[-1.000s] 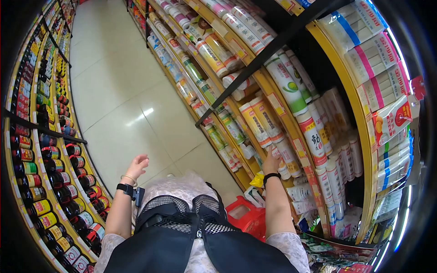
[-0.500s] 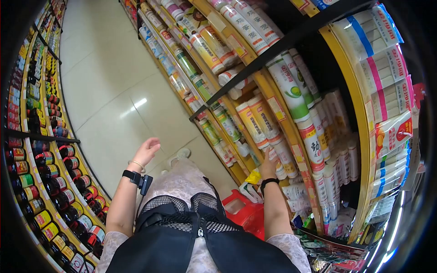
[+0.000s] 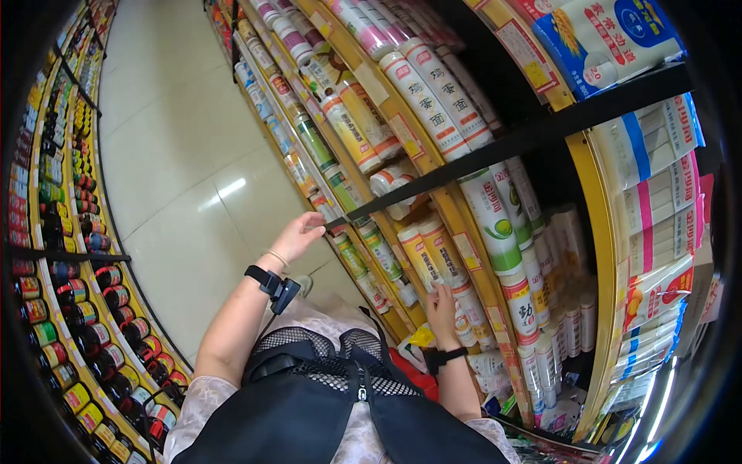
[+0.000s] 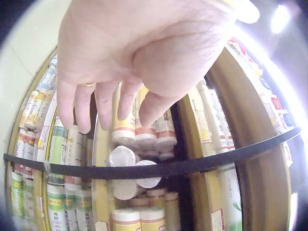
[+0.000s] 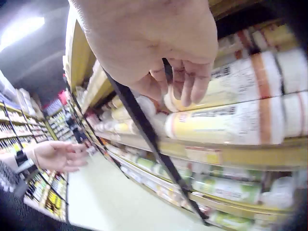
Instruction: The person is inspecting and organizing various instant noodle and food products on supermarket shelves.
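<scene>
In the head view my right hand [image 3: 442,313] is at the lower ends of two yellow cylindrical noodle packs [image 3: 433,249] lying side by side on the shelf. The right wrist view shows its fingers [image 5: 196,89] loosely bent, tips overlapping the end of the upper pack [image 5: 236,84]; another yellow-and-white pack [image 5: 224,122] lies just below. My left hand [image 3: 300,236] hovers by the black strip across the shelf front, fingers relaxed and holding nothing. Seen from the left wrist, its spread fingers hang before more yellow packs and white pack ends [image 4: 122,156].
A black strip [image 3: 464,166] crosses the shelves at an angle. White egg-noodle packs [image 3: 433,100] fill a neighbouring shelf. Flat bagged noodles [image 3: 657,201] are stacked at the right. Bottles [image 3: 100,340] line the left shelves. Beside my right forearm is a red basket [image 3: 413,373].
My left hand has moved right, from over the floor to the shelf front. My right hand stays by the yellow packs, a little lower and further left in view. The head view has shifted.
</scene>
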The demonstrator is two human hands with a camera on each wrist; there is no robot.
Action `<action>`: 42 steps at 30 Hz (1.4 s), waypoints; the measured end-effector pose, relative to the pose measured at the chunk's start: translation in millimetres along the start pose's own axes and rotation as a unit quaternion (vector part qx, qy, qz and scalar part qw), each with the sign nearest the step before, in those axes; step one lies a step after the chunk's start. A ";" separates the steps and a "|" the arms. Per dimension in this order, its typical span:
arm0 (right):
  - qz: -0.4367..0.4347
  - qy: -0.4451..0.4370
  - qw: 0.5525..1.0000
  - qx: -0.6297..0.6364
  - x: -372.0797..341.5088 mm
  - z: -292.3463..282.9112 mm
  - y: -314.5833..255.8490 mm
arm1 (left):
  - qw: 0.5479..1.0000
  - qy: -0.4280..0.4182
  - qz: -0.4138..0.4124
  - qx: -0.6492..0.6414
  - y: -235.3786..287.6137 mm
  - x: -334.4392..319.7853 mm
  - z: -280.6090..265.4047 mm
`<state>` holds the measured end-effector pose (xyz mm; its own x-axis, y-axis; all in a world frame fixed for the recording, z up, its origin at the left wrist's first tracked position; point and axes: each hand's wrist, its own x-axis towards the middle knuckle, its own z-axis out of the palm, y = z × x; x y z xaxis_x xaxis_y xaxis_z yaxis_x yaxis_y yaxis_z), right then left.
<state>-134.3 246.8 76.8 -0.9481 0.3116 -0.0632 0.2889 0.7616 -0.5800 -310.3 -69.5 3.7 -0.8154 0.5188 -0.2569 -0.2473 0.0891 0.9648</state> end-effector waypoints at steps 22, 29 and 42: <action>0.093 0.073 0.990 0.072 256.8 90.0 -8.2 | 0.994 0.058 -0.084 -0.033 41.5 17.4 -126.7; 0.068 0.150 0.983 0.078 205.4 77.4 32.9 | 0.996 0.032 -0.077 -0.027 56.2 23.7 -147.7; 0.212 0.222 0.766 0.564 123.6 50.0 -44.2 | 0.996 -0.029 -0.088 0.007 66.6 44.3 -158.2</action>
<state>-270.9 223.2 54.1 -0.5894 0.7492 -0.3022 0.0215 -0.3595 -0.9329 -445.8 -175.0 47.8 -0.7280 0.5423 -0.4194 -0.3766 0.1948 0.9057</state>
